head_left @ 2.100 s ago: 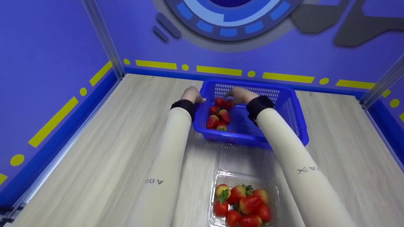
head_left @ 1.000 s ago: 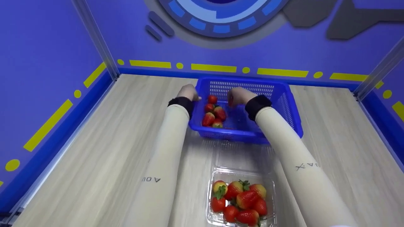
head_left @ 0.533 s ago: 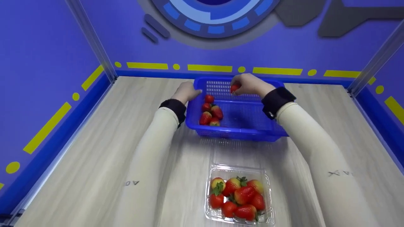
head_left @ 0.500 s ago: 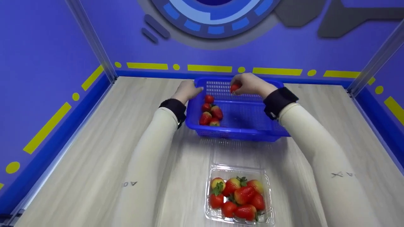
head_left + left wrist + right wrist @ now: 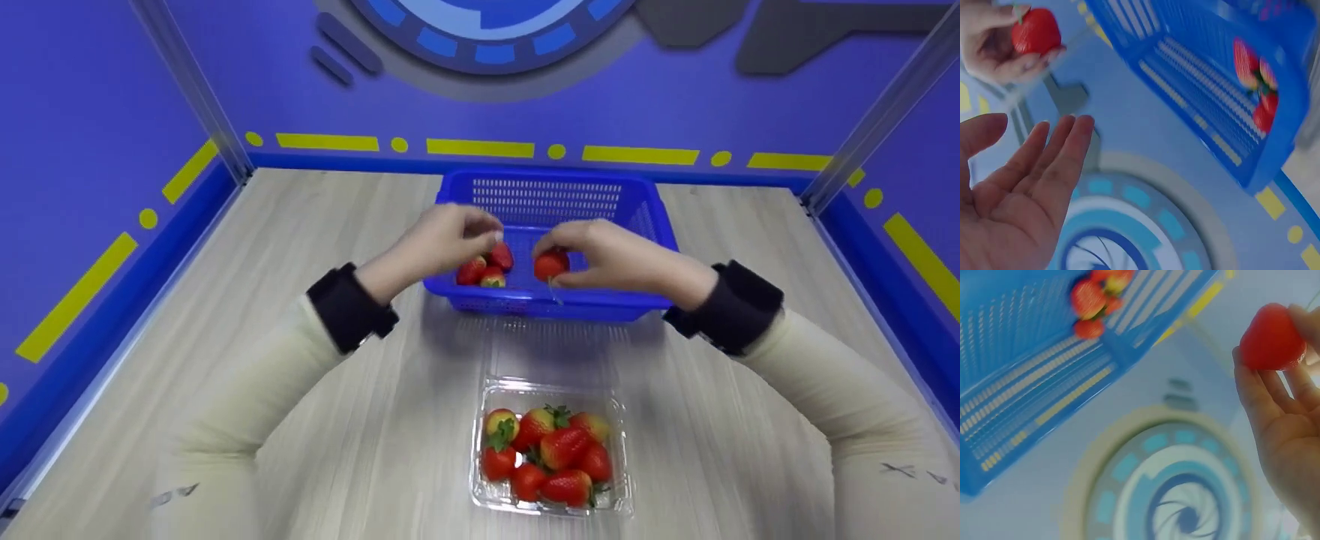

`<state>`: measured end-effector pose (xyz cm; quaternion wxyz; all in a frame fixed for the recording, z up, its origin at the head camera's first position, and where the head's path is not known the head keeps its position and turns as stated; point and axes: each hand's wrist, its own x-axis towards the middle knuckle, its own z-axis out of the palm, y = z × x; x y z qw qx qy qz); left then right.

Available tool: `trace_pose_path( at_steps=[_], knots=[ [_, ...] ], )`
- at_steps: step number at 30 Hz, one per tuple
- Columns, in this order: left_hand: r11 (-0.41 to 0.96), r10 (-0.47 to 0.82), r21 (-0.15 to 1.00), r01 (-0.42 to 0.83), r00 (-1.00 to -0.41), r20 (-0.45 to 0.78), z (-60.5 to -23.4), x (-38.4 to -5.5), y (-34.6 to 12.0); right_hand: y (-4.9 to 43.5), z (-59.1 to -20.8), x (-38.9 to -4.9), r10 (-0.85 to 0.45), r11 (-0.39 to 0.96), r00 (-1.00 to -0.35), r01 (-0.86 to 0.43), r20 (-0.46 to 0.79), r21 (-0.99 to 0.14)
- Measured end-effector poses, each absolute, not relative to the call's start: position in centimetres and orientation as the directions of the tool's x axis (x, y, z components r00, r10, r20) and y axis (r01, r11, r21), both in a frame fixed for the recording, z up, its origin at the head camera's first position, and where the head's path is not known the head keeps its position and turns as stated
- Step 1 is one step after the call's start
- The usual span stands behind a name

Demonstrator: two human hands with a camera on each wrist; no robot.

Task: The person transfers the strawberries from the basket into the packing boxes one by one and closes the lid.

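My right hand (image 5: 622, 259) pinches a red strawberry (image 5: 551, 265) between thumb and fingers, above the front part of the blue basket (image 5: 555, 306). Its green stem shows beside the thumb in the left wrist view. My left hand (image 5: 450, 240) hovers over the basket's left side, palm turned toward the held strawberry, fingers relaxed and holding nothing. Below it several strawberries (image 5: 472, 270) lie in the basket's left part, some hidden behind the hand. Nearer to me, a clear plastic clamshell box (image 5: 480, 480) lies open, its base filled with several red strawberries (image 5: 564, 448).
The pale wooden table (image 5: 360, 465) carries both containers. A blue back wall (image 5: 405, 112) with yellow marks stands right behind the basket, and blue side walls rise left and right. The box's clear lid (image 5: 555, 349) lies flat toward the basket.
My right hand picked a strawberry from the basket, lifted it and brought it nearer. My left hand let go of the basket's left rim and moved in over the basket.
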<state>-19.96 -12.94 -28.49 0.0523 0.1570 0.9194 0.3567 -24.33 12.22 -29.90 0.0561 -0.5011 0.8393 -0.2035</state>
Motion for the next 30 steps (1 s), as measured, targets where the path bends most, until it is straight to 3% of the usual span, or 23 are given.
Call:
trace_pose_path(
  at_steps=[6, 14, 22, 30],
  knots=[
    [0.674, 0.428, 0.657, 0.337, -0.904, 0.024, -30.1, -15.6, -13.2, 13.5, -30.9, -20.4, -0.91, 0.328, -0.392, -0.881, 0.138, -0.341],
    [0.659, 0.463, 0.709, 0.252, -0.878, -0.118, -35.6, -12.8, -14.1, 14.8, -35.3, -16.5, -0.953, 0.23, -0.279, -0.922, 0.122, -0.311],
    [0.666, 0.42, 0.744, 0.051, -0.849, -0.319, -39.6, -11.4, -14.0, 15.8, -38.0, -14.6, -0.961, 0.232, -0.269, -0.909, 0.063, -0.345],
    [0.599, 0.411, 0.791, -0.126, -0.799, -0.439, -41.8, -10.6, -13.8, 15.1, -39.3, -13.5, -0.968, 0.223, -0.236, -0.965, 0.087, -0.138]
  ],
)
